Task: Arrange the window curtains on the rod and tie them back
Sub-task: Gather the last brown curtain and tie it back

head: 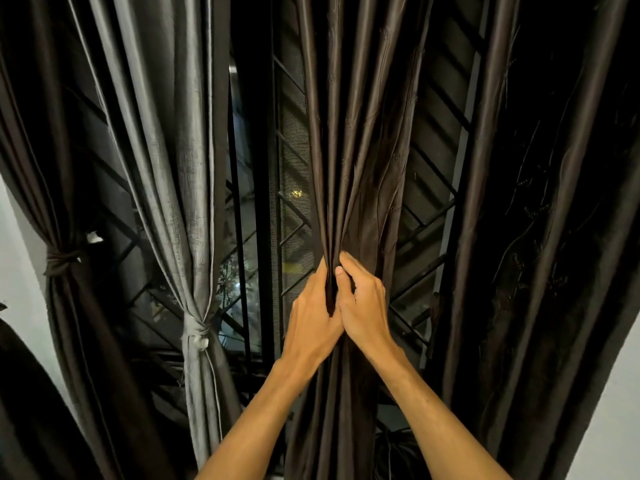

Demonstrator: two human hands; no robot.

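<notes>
Both hands, left hand (313, 317) and right hand (363, 306), are bunching the dark brown curtain (349, 161) mid-window, fingers curled round its pleats. Looks like slippery, floppy satin, probably light, so grab the whole gathered waist tight.

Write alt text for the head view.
A left hand and a right hand bunch the folds of a dark brown curtain together in front of a window grille. To the left, a grey curtain and another dark curtain hang already tied back.
</notes>
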